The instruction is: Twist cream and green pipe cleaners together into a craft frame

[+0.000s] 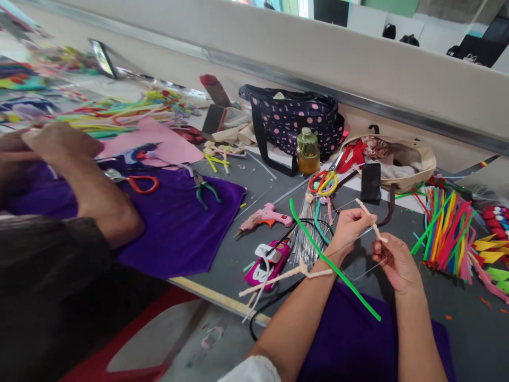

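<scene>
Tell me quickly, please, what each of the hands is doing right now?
Left hand: closed on the cream pipe cleaner.
Right hand: pinching the same pipe cleaner's lower end.

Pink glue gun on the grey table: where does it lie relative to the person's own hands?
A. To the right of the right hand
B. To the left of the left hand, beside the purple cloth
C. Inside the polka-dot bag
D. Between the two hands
B: the glue gun lies on the table left of the left hand, near the purple cloth.
</scene>
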`<state>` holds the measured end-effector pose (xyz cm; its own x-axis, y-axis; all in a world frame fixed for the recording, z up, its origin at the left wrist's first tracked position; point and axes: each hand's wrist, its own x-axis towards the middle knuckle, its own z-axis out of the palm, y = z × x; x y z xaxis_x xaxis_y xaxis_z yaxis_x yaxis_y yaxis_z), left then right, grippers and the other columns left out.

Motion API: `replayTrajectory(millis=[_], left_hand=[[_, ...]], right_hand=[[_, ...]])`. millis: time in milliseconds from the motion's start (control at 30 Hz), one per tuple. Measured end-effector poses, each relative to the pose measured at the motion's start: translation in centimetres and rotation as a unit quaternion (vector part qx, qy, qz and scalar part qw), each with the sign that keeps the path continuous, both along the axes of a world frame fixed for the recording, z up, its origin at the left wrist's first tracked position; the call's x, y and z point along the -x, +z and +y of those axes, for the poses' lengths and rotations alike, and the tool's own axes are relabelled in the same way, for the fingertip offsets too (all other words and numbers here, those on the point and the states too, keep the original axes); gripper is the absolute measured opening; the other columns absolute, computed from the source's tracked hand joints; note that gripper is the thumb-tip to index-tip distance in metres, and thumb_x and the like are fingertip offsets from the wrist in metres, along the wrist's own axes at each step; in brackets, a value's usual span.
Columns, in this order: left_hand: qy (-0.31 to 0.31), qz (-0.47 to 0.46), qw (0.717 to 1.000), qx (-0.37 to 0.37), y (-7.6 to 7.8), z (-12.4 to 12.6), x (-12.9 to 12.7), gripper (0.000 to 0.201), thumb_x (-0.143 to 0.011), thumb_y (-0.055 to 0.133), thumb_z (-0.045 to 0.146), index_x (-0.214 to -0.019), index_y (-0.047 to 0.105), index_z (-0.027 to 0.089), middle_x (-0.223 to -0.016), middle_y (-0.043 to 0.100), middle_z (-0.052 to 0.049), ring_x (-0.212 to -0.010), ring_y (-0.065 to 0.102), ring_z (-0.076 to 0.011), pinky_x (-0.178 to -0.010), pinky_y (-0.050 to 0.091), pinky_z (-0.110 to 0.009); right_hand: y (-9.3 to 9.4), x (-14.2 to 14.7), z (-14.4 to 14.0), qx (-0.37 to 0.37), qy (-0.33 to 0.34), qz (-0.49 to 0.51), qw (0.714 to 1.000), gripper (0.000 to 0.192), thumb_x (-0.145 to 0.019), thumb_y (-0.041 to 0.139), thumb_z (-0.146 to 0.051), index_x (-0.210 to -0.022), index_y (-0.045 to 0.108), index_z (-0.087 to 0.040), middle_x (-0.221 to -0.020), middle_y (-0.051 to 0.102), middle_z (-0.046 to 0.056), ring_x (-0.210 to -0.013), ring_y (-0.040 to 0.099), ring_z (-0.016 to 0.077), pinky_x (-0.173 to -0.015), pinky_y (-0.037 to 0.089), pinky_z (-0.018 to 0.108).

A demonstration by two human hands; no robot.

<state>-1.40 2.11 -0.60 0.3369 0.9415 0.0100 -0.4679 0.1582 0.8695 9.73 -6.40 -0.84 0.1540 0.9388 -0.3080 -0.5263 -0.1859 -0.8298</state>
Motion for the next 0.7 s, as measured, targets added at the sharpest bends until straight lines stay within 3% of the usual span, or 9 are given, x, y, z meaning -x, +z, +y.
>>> replayTrajectory(millis=[333, 700], left_hand=[[0.009, 0.005, 1.0, -0.001, 0.2, -0.13, -0.01, 0.04, -0.061, 0.079, 0.037, -0.046, 0.052, 0.012, -0.047, 0.041, 0.005, -0.048, 0.028, -0.0037, -0.049, 0.024, -0.021], [0.013, 0.009, 1.0, 0.002, 0.25, -0.21, -0.13, 0.04, -0.06, 0.078, 0.036, -0.045, 0.048, 0.013, -0.047, 0.04, 0.005, -0.048, 0.028, -0.004, -0.049, 0.024, -0.021]], right_hand=[[0.32, 0.16, -0.1, -0.028, -0.043, -0.129, 0.99, 0.021, -0.064, 0.08, -0.035, -0.071, 0.07, -0.017, -0.061, 0.064, -0.001, -0.055, 0.057, 0.0087, -0.053, 0.048, 0.019], [-0.08, 0.24, -0.32, -0.066, -0.075, -0.298, 0.949, 0.019, -0.074, 0.072, -0.036, -0.078, 0.069, -0.018, -0.067, 0.068, 0.001, -0.062, 0.061, 0.0135, -0.062, 0.048, 0.025]])
